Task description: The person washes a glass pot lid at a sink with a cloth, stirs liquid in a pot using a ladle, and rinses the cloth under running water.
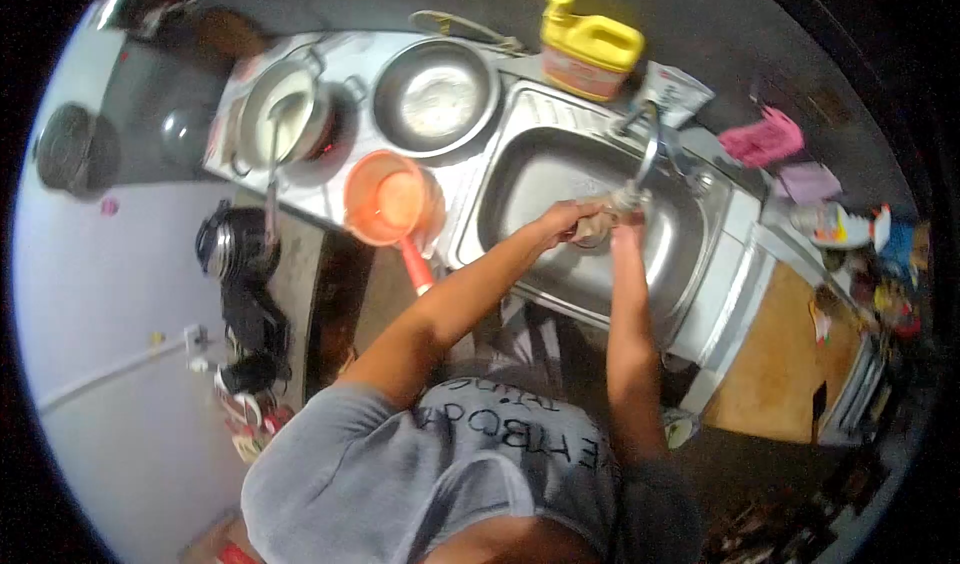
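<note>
Over the steel sink (540, 179), both of my hands meet just under the faucet (652, 149). My left hand (562, 222) is closed on a light beige cloth-like item (594, 226), whose exact nature is blurred. Against the item's right side, my right hand (628, 226) is close below the faucet's spout; its fingers are too blurred and hidden to make out. Left of the sink stand an orange dipper (382, 199) with its handle toward me and a wide steel basin (436, 97).
A pot (283, 114) with a ladle stands at the far left of the counter. Behind the sink are a yellow jug (592, 52) and a plastic packet (675, 94). A pink cloth (762, 139) lies at the right, beyond a wooden board (785, 364).
</note>
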`<action>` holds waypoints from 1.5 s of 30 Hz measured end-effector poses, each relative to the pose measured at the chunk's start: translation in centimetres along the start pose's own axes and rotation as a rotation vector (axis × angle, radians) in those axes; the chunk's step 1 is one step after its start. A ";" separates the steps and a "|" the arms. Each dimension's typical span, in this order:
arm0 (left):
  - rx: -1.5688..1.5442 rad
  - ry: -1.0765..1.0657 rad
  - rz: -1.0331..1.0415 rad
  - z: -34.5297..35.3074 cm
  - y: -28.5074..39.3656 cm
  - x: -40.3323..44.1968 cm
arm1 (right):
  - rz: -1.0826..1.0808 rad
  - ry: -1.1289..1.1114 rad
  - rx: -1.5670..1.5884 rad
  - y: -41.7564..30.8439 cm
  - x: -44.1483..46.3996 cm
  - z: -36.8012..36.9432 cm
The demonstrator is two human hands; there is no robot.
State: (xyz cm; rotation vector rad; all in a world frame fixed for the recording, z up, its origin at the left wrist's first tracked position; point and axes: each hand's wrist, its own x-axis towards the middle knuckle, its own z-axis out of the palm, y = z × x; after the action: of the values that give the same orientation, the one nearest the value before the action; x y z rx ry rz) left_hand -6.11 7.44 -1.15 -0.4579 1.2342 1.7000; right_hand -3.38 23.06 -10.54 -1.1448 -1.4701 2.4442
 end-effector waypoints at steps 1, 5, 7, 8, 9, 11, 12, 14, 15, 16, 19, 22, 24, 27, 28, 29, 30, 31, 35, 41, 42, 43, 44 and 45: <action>-0.011 -0.048 -0.054 -1.3 -0.4 1.1 | -0.016 -0.095 0.028 -3.1 -1.8 1.5; -0.348 0.018 -0.011 -1.4 -1.4 2.2 | -0.453 -0.027 -0.447 -5.6 -7.7 7.1; -0.558 0.033 0.160 -0.2 -3.2 4.3 | -0.421 -0.052 -0.772 -6.2 -10.6 8.7; -0.671 -0.115 0.148 0.1 -3.7 4.7 | -0.497 -0.078 -0.915 -4.6 -9.6 8.2; -0.779 -0.268 0.136 0.2 -4.0 5.2 | -0.575 -0.103 -1.057 -2.6 -7.9 7.3; -0.707 -0.261 0.195 1.7 -2.2 3.3 | -0.581 -0.072 -0.829 -2.3 -6.2 6.2; -0.627 -0.256 0.242 3.0 -0.4 1.6 | -0.385 -0.142 -0.579 -3.3 -5.6 6.0; -0.596 -0.085 0.180 5.8 1.5 -2.4 | -0.097 -0.252 -0.273 -4.8 -5.7 5.7; -0.595 -0.083 0.186 5.5 1.1 -1.5 | -0.015 -0.290 -0.201 -5.0 -6.2 5.8; -0.674 0.038 0.183 5.1 0.2 1.0 | 0.029 -0.312 -0.165 -4.9 -6.8 6.1; -0.337 0.243 0.194 1.8 -1.1 6.4 | 0.056 -0.332 -0.181 -3.0 -8.2 6.9; -0.274 0.198 0.567 3.6 -3.6 6.2 | 0.016 -0.341 -0.154 -4.5 -8.2 6.8; -0.352 0.169 0.307 6.5 -2.0 2.1 | -0.060 -0.346 -0.170 -6.7 -8.2 6.0; -0.425 0.153 0.423 6.2 -3.0 3.6 | -0.333 -0.310 -0.416 -8.1 -8.8 5.8; -0.452 0.152 0.363 5.2 -2.0 3.3 | -0.499 -0.270 -0.601 -8.0 -9.2 6.0; -0.526 0.144 0.198 4.1 -1.4 4.3 | -0.691 -0.213 -0.817 -7.9 -9.4 6.4; -0.619 0.120 0.062 4.1 -0.9 4.4 | -0.886 -0.159 -1.050 -7.5 -9.2 6.7; -0.713 0.063 -0.015 4.8 -0.5 3.7 | -1.020 -0.112 -1.205 -7.6 -8.8 6.7; -0.838 -0.412 0.251 8.0 1.0 -1.4 | -1.110 0.124 -1.018 -11.6 -8.8 6.1; -0.647 -0.236 0.192 6.5 0.8 3.4 | -1.167 0.236 -1.481 -17.1 -7.8 3.3; -0.650 -0.156 0.137 6.9 2.0 2.7 | -0.975 0.150 -1.591 -16.3 -7.4 2.2; -0.653 -0.160 0.133 6.5 2.1 2.7 | -0.775 0.065 -1.691 -15.6 -7.1 1.1; -0.561 -0.205 0.154 5.7 2.2 2.5 | -0.840 0.061 -1.649 -15.1 -7.8 0.4; -0.471 -0.246 0.173 5.2 2.0 2.1 | -0.838 0.060 -1.655 -14.4 -8.2 -0.2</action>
State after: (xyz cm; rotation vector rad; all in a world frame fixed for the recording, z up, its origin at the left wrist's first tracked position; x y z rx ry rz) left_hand -7.65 12.90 0.51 -0.4101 0.7086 2.1324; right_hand -1.72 27.67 5.28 -0.2894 -2.9994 0.3437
